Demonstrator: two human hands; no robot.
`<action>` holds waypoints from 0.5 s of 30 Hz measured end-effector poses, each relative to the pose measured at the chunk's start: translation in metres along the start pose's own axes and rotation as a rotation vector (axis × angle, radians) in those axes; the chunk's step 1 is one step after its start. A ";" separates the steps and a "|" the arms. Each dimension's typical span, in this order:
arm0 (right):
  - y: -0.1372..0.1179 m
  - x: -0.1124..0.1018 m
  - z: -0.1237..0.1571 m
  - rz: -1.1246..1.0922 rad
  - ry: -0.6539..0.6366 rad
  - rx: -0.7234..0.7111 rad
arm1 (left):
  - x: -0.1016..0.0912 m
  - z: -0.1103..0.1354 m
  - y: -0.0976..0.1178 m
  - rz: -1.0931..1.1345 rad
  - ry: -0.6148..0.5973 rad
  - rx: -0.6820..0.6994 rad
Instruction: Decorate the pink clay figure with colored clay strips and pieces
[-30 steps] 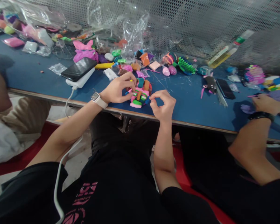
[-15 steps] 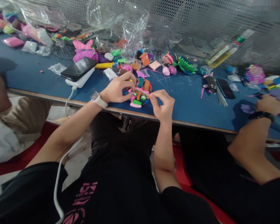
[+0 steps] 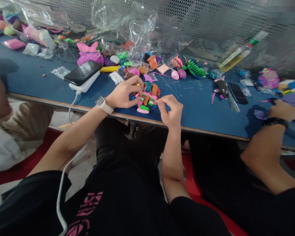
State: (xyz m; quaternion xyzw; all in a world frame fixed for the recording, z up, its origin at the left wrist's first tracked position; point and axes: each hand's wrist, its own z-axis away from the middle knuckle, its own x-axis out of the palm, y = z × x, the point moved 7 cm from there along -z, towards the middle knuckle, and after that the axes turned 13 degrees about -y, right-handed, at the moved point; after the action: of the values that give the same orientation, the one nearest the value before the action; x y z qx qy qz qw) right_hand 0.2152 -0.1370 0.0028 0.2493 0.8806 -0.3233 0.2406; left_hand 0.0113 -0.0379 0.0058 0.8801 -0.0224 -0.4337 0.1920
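Observation:
A many-coloured clay figure (image 3: 145, 107), with pink, green, orange, brown and teal parts, lies on the table near its front edge. My left hand (image 3: 127, 93), wearing a white watch on the wrist, has its thumb and fingers closed on the figure's left side. At the figure's right edge is my right hand (image 3: 171, 109), thumb and forefinger pinched together and the other fingers curled in. Whatever sits in that pinch is too small to make out.
Behind the figure lie several clay lumps and plastic bags (image 3: 141, 36). A black phone (image 3: 83, 71) rests on a white power bank (image 3: 86, 84) to the left. A co-worker's hand (image 3: 285, 110) is at the far right, beyond a dark phone (image 3: 238, 93). A bottle (image 3: 243, 52) leans against the perforated panel.
My right hand has shifted very slightly to the left at the figure's edge. My left hand and the clay figure look the same.

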 end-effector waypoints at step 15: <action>-0.091 0.012 0.023 -0.325 0.082 0.124 | 0.015 0.014 0.116 0.727 0.238 -0.076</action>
State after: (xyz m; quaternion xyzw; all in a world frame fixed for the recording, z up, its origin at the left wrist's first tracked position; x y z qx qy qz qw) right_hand 0.1582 -0.2100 0.0215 0.1311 0.8967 -0.4011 0.1335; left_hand 0.0247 -0.1528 0.0282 0.8512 -0.2946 -0.2325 0.3670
